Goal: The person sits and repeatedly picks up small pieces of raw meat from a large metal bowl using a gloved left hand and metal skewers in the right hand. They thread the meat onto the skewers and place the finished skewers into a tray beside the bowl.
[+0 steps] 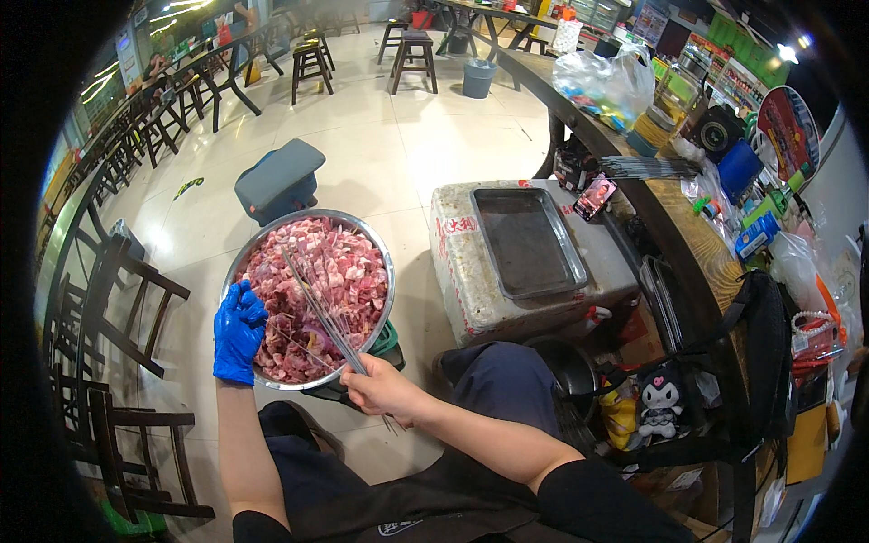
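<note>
A wide stainless steel bowl (389, 292) heaped with diced raw meat (326, 258) stands before me, with a slice of purple onion (315, 338) among the pieces. My left hand (239, 332), in a blue disposable glove, is over the bowl's left rim. Its fingers are curled together, and a small pink piece of meat (245, 277) shows at their tips. Bare, my right hand (380, 387) grips a bundle of thin metal skewers (333, 328) at the near right rim. Their far ends fan out above the meat; one skewer points apart toward the glove.
A rectangular metal tray (526, 237) lies on a white foam box (451, 271) to the right, beside a phone (595, 197). More skewers (645, 167) rest on the cluttered wooden table (709, 251). Beyond the bowl is a grey-topped stool (282, 176). Wooden stools (139, 305) line the left.
</note>
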Available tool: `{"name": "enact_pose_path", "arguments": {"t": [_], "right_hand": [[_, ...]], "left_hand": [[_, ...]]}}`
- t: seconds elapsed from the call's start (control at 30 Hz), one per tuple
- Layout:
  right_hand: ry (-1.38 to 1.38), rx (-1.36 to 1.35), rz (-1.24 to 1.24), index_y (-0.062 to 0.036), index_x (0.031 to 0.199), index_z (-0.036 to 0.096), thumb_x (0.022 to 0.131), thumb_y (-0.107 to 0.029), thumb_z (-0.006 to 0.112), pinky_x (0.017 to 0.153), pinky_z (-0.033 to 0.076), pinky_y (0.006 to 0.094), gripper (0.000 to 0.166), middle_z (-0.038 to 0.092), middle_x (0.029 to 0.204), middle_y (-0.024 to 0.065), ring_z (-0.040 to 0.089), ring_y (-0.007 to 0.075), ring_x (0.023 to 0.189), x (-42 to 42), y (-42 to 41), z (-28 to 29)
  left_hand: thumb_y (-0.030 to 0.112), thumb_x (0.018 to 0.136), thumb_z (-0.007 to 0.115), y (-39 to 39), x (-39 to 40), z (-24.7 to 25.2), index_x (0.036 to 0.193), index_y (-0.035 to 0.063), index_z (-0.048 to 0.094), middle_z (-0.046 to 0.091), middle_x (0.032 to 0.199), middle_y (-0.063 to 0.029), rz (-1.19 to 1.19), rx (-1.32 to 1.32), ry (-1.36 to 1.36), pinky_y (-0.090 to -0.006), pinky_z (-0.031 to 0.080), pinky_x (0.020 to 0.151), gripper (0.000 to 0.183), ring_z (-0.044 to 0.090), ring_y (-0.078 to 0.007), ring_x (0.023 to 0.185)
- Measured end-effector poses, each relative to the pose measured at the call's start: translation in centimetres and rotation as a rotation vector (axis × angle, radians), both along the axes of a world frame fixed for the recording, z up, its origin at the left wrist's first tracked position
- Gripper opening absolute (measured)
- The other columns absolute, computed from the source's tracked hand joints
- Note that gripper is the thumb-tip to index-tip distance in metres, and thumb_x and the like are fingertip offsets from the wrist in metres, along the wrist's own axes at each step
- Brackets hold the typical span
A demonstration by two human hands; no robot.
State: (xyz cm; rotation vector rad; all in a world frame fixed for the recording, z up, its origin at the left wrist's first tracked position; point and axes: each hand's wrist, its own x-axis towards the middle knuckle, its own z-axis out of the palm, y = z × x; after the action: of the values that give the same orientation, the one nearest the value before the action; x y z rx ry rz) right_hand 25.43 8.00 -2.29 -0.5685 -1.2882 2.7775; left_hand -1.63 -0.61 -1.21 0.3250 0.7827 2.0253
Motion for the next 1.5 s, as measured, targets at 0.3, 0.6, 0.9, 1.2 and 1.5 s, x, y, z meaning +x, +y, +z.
{"name": "enact_pose_path", "arguments": {"t": [0.3, 0.6, 0.9, 1.2, 1.5], "right_hand": [[0.008, -0.059, 0.016, -0.0108, 0.094, 0.043, 0.092, -0.013, 0.047, 0.035, 0.019, 0.0204, 0.006, 0.043, 0.059, -0.0016, 0.029, 0.0050, 0.039, 0.0, 0.3, 0.0], [0.024, -0.041, 0.017, -0.0099, 0.094, 0.042, 0.092, -0.014, 0.047, 0.035, 0.021, 0.0197, 0.006, 0.045, 0.060, -0.0006, 0.030, 0.0051, 0.040, 0.1, 0.6, 0.2], [0.022, -0.050, 0.018, -0.0101, 0.093, 0.042, 0.092, -0.014, 0.047, 0.035, 0.021, 0.0199, 0.006, 0.045, 0.060, -0.0008, 0.030, 0.0050, 0.040, 0.0, 0.4, 0.2], [0.017, -0.050, 0.003, -0.0103, 0.092, 0.042, 0.092, -0.013, 0.047, 0.033, 0.021, 0.0200, 0.005, 0.046, 0.059, -0.0004, 0.030, 0.0056, 0.038, -0.1, 0.3, 0.3], [0.020, -0.074, -0.025, -0.0101, 0.092, 0.042, 0.091, -0.013, 0.047, 0.032, 0.021, 0.0209, 0.006, 0.046, 0.058, -0.0004, 0.030, 0.0058, 0.036, 0.0, 0.2, 0.1]], "left_hand": [[0.019, 0.094, 0.049, -0.4, -0.6, -0.3, 0.111, 0.0014, 0.054, 0.058, 0.084, -0.0035, -0.037, 0.026, -0.052, -0.0217, 0.045, 0.064, 0.025, 0.052, -0.0101, 0.068], [0.013, 0.094, 0.048, -1.4, -1.5, -0.2, 0.117, -0.0006, 0.054, 0.059, 0.112, -0.0125, 0.113, -0.058, 0.081, -0.0337, 0.046, 0.094, 0.028, 0.058, -0.0194, 0.104], [0.009, 0.092, 0.049, -0.3, -1.0, -1.6, 0.118, -0.0040, 0.052, 0.057, 0.115, -0.0188, 0.050, 0.083, -0.097, -0.0262, 0.051, 0.083, 0.028, 0.060, -0.0185, 0.097], [0.018, 0.090, 0.056, 0.1, -0.7, -1.5, 0.111, -0.0023, 0.056, 0.060, 0.103, -0.0133, 0.238, -0.118, 0.141, -0.0237, 0.053, 0.073, 0.029, 0.060, -0.0168, 0.087], [0.018, 0.092, 0.053, 0.3, -0.5, -1.3, 0.103, -0.0013, 0.057, 0.061, 0.098, -0.0107, 0.275, -0.011, -0.003, -0.0260, 0.054, 0.071, 0.022, 0.060, -0.0172, 0.084]]}}
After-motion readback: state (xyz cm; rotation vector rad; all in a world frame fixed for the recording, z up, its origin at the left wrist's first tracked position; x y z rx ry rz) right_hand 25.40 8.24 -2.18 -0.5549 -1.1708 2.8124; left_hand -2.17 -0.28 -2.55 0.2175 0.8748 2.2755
